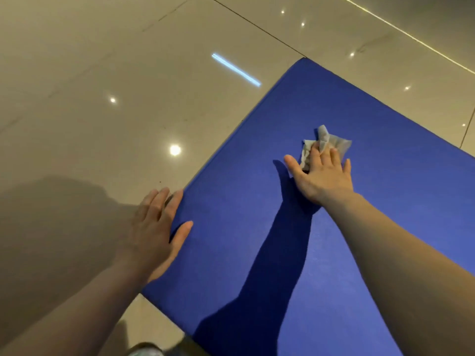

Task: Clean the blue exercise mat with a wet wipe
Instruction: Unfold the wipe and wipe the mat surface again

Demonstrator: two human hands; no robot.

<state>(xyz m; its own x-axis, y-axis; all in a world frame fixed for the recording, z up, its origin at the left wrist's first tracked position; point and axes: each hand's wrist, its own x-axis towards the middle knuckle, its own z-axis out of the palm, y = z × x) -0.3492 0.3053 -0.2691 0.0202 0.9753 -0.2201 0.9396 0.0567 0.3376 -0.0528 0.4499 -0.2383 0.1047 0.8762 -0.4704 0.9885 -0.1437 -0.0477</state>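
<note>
The blue exercise mat (372, 227) lies flat on the floor and fills the right half of the view. A crumpled white wet wipe (331, 141) sits on the mat's middle. My right hand (321, 176) presses on the wipe with straight, spread fingers, the fingertips covering its near part. My left hand (156, 227) lies flat with straight fingers on the mat's left edge, thumb on the blue surface and fingers partly over the floor.
Glossy beige floor tiles (102, 98) surround the mat and reflect ceiling lights. The mat's far corner (304, 59) points away from me. A dark arm shadow crosses the mat's near part. Something grey shows at the bottom edge (144, 350).
</note>
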